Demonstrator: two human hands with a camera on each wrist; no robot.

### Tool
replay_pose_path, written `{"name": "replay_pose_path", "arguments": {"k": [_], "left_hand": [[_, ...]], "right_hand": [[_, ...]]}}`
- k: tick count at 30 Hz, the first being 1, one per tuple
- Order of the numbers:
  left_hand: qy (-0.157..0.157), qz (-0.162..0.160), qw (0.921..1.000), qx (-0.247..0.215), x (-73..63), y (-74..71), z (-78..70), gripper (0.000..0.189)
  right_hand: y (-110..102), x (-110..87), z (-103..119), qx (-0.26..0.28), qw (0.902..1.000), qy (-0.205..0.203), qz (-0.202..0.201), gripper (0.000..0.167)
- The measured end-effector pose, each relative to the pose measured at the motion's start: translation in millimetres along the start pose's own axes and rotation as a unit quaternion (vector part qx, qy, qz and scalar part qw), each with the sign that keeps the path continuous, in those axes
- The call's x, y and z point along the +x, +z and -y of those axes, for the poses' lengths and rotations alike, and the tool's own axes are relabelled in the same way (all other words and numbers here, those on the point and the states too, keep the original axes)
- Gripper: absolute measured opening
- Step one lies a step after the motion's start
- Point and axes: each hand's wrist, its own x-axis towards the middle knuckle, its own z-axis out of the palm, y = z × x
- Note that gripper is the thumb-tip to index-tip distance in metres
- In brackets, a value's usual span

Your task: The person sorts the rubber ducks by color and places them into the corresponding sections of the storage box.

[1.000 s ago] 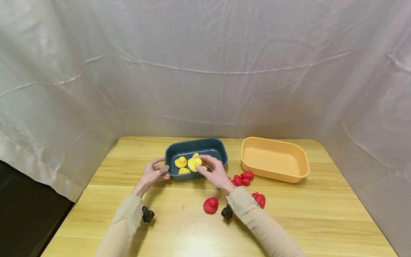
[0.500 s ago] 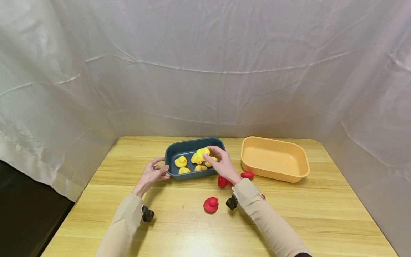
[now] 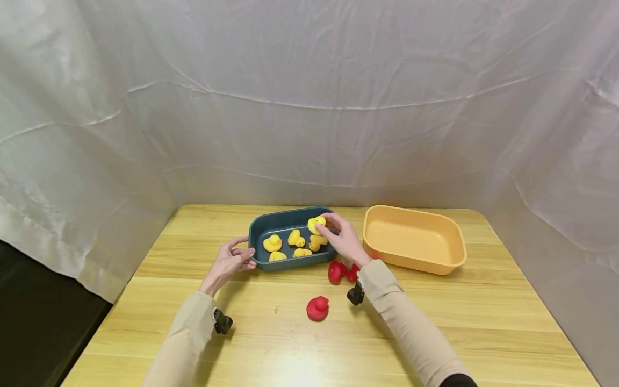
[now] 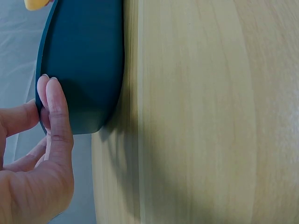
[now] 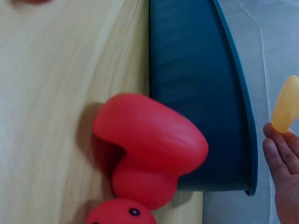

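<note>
My left hand [image 3: 229,263] pinches the left rim of a dark blue bin [image 3: 271,219]. In the left wrist view the fingertips [image 4: 57,95] press the bin's outer wall while the thumb is over the rim. My right hand [image 3: 344,240] holds a yellow rubber duck [image 3: 316,224] between thumb and fingers, above the bin's right end. Several other yellow ducks lie in the bin, among them an upright duck [image 3: 272,243] on the left and a tipped duck [image 3: 296,238] in the middle. In the right wrist view the held duck [image 5: 285,105] is partly cut off.
A red rubber duck [image 3: 317,308] sits on the wooden table [image 3: 271,344] in front of the bin. More red ducks [image 3: 335,272] lie by the bin's front right corner, partly behind my right wrist. An orange bin [image 3: 413,236] stands at the back right.
My right hand has moved to the right and slightly back, carrying the yellow duck from the bin's middle to its right end. The left hand has stayed on the rim.
</note>
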Motion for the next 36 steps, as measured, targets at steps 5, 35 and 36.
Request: {"name": "replay_pose_path", "arguments": {"k": [5, 35, 36], "left_hand": [[-0.001, -0.001, 1.0000, -0.001, -0.2, 0.1, 0.2, 0.059], [0.002, 0.000, 1.0000, 0.001, -0.1, -0.5, 1.5, 0.060], [0.002, 0.000, 1.0000, 0.001, 0.0, -0.5, 1.6, 0.060]], "right_hand": [[-3, 7.4, -4, -0.018, 0.9998, -0.001, -0.004, 0.035], [-11, 37.0, -7, -0.127, 0.9916, 0.024, 0.013, 0.040], [-11, 37.7, -7, -0.129, 0.9912, 0.027, 0.014, 0.040]]}}
